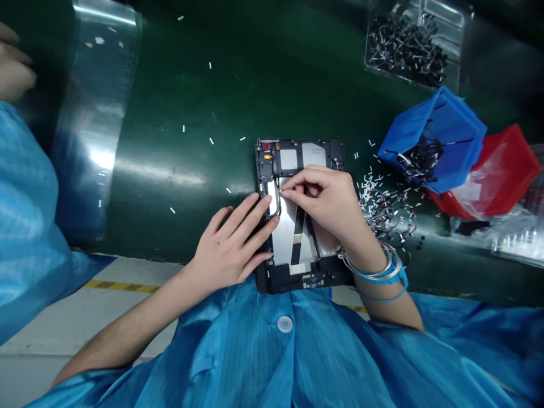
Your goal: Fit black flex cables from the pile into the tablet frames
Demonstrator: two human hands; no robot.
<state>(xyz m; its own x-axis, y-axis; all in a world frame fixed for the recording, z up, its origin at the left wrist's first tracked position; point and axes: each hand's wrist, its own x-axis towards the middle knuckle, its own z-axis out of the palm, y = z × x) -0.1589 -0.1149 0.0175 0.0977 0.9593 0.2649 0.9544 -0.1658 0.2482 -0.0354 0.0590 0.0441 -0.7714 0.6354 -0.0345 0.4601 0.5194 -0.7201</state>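
An opened tablet (283, 226) lies near the table's front edge, its black frame and silver battery plates facing up. A dark flat ribbon cable (297, 241) runs down over the silver plate. My left hand (233, 243) rests with fingers spread on the tablet's left edge. Over the middle of the tablet, my right hand (323, 195) pinches thumb and index finger together at a thin black cable (279, 207) curving along the left side. The fingertips cover the pinched part, so its end is hidden.
Right of the tablet lie scattered white slips (369, 190) and a heap of thin cables (389, 218). Beyond are a blue bin (457, 130) with black cables, a red bin (505, 164) and a clear tray (408, 51) of black pieces. Another person's hand (15, 65) shows at left, near plastic sheeting (96, 113).
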